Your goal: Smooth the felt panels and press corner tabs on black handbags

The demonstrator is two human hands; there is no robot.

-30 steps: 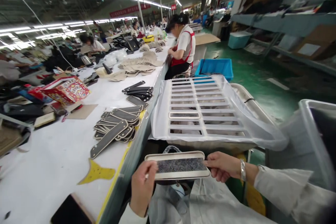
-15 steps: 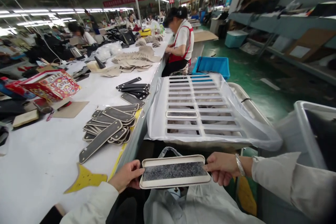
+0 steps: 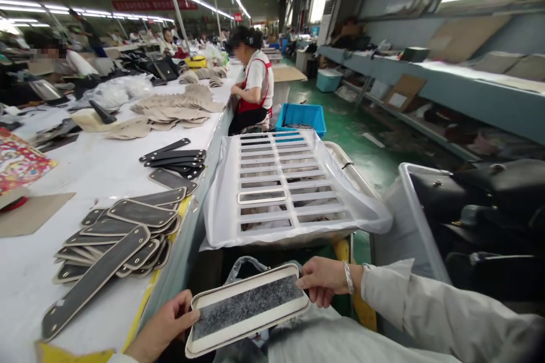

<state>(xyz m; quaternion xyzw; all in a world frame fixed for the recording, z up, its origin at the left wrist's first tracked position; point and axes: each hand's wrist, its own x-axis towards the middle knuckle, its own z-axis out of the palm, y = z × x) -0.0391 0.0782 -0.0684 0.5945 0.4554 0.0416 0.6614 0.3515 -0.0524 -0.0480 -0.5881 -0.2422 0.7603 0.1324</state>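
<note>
My left hand point(image 3: 164, 320) pinches the near left end of a rounded rectangular panel point(image 3: 249, 307), thumb on top. At the panel's far right end, my right hand point(image 3: 321, 281) grips the edge between thumb and fingers. Cream borders frame a speckled dark grey strip on the panel, which tilts up toward the right above my lap. Beyond it, a white slatted sheet point(image 3: 283, 181) lies over a tub, and a narrow pale-rimmed piece point(image 3: 261, 197) sits in one of its slots. Left of my hands, grey straps with pale edges point(image 3: 142, 214) are heaped on the white table point(image 3: 25, 289).
Black straps point(image 3: 183, 157) and beige cut pieces point(image 3: 179, 105) lie farther up the table. A co-worker point(image 3: 258, 79) sits beside a blue crate point(image 3: 302, 119). At right, a pale bin point(image 3: 411, 227) holds black bags. A yellow piece point(image 3: 76, 354) lies at the table's near edge.
The view has swung right, so table and sheet appear farther left. The panel has gone from nearly level to tilted, its left end lower and nearer me; both hands keep hold.
</note>
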